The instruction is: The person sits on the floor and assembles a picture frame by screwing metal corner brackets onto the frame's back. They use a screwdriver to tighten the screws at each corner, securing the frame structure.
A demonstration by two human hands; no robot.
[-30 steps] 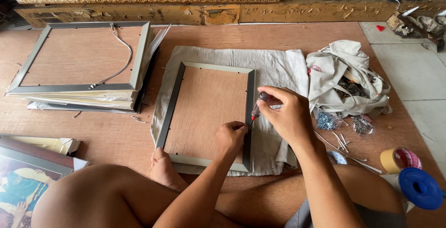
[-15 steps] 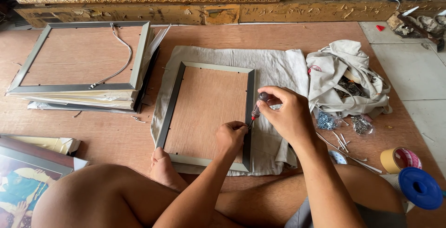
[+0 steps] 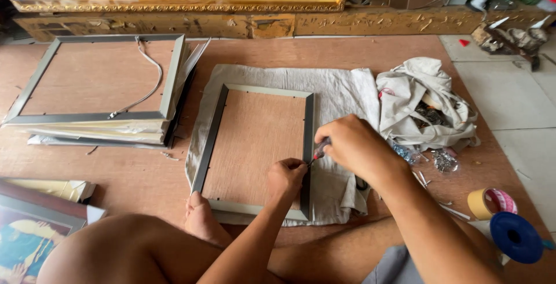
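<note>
Right hand pinching screwdriver, tip aimed seven o'clock at frame rail; left hand, fingers curled, pressing there.

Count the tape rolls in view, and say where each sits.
2. A tan tape roll lies on the floor at the right, past the right forearm. A blue tape roll lies just below it, by the frame's edge. The crumpled cloth bag may hide more.
</note>
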